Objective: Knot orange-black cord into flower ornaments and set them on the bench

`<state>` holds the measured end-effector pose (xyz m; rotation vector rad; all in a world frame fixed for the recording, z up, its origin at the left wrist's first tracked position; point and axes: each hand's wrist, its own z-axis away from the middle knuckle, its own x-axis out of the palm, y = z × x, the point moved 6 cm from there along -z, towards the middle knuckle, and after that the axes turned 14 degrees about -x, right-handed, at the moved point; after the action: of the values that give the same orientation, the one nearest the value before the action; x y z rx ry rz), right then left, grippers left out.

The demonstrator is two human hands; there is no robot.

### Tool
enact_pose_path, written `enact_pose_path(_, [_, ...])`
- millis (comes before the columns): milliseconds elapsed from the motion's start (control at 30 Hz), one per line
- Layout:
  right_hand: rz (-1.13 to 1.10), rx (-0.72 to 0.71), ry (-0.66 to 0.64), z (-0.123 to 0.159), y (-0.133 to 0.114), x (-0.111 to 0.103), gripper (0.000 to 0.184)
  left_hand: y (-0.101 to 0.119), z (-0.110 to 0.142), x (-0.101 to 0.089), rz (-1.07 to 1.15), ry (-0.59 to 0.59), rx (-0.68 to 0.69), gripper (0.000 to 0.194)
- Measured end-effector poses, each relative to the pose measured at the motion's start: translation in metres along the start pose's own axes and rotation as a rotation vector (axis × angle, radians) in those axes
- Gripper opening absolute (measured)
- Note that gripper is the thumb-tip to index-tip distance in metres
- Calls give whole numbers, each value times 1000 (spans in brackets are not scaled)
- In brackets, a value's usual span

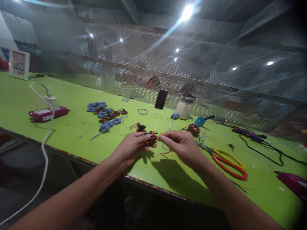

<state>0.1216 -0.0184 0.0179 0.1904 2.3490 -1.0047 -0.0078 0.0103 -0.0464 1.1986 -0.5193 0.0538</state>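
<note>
Above the front of the green table, my left hand (134,144) pinches a black, orange and yellow knotted yarn piece (151,137) between thumb and fingers. My right hand (181,145) is closed in a pinch just right of it, its fingertips at what looks like a thin strand leading from the piece; the strand is too fine to make out clearly. Loose yarn ends (165,152) hang or lie below the right fingers. Farther left lie blue and black-orange knotted yarn pieces (105,115). A dark multicoloured yarn ball (193,129) sits beyond my right hand.
Scissors (229,163) with red and yellow handles lie by my right forearm. Behind stand a jar (184,107), a phone (161,99) and a blue container (200,121). A ring (142,111) lies mid-table. A purple power strip (49,114) with a white cable is left; black cords (263,143) lie right.
</note>
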Motion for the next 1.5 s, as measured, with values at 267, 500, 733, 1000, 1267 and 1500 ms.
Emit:
enact_pose_path(267, [143, 153, 134, -3, 33, -22, 28, -8, -1, 8, -63, -109, -119, 18])
enact_pose_path(500, [55, 238, 26, -1, 55, -22, 31, -11, -1, 6, 66, -127, -211, 11])
enact_pose_path(733, [-143, 350, 143, 3, 86, -36, 36, -8, 2, 9, 76, -144, -194, 6])
enact_pose_path(1000, [-250, 344, 161, 5, 92, -49, 42, -4, -1, 5, 122, -95, -159, 7])
enact_pose_path(1267, [-11, 314, 190, -3, 90, -61, 32, 19, -1, -2, 71, -32, -140, 7])
enact_pose_path(1500, [422, 328, 61, -6, 106, -71, 24, 50, -27, 3, -170, -121, -111, 7])
